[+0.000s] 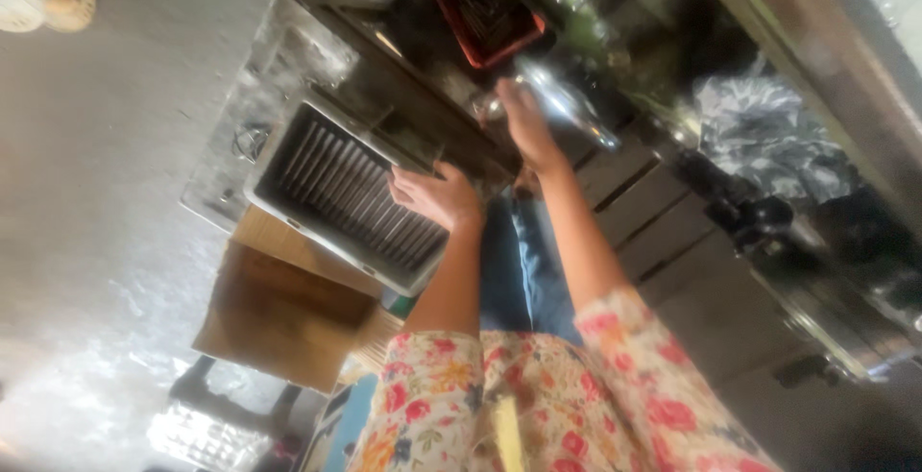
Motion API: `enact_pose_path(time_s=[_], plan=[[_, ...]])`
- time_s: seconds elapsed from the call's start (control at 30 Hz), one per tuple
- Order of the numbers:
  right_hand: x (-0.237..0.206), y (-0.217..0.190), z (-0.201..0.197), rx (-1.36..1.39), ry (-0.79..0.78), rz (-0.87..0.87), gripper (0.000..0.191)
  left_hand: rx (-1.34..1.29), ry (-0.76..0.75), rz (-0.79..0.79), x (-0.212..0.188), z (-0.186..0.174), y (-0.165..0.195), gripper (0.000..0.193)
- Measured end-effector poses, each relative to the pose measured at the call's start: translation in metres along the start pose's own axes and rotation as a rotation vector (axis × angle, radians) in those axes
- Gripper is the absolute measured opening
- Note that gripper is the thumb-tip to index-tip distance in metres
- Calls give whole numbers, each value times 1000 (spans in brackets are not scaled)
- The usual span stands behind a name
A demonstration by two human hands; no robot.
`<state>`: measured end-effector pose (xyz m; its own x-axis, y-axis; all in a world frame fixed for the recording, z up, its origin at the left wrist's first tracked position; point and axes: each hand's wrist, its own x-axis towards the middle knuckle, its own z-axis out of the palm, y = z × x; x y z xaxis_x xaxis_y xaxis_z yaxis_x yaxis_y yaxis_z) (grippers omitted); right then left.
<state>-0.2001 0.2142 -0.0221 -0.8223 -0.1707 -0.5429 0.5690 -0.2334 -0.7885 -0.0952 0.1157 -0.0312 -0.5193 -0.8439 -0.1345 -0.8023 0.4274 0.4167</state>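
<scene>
Left hand [437, 193] curled over the edge of a slatted metal grille [346, 193], right hand [523, 121] beyond it, grip unclear, touching a shiny steel vessel [567, 102]

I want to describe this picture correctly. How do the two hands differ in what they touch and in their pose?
The left hand rests on the edge of the slatted metal grille, while the right hand reaches farther ahead to the shiny metal vessel. The left hand's fingers curl over the grille; the right hand's grip is too blurred to tell. Both arms are bare below floral sleeves.
</scene>
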Motion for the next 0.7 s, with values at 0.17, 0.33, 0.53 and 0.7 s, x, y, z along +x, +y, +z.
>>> enact_pose_path(time_s=[0.17,0.33,0.53,0.7], plan=[[-8,14,-36,-250,217,316,41,136,116,135,3,-1,6,71],[-96,7,-80,148,166,244,31,132,105,113,6,-1,10,69],[-22,-12,-17,-132,-24,-88,34,140,110,122,6,-5,19,67],[7,-15,-17,-130,178,321,36,62,44,73,6,-4,18,71]])
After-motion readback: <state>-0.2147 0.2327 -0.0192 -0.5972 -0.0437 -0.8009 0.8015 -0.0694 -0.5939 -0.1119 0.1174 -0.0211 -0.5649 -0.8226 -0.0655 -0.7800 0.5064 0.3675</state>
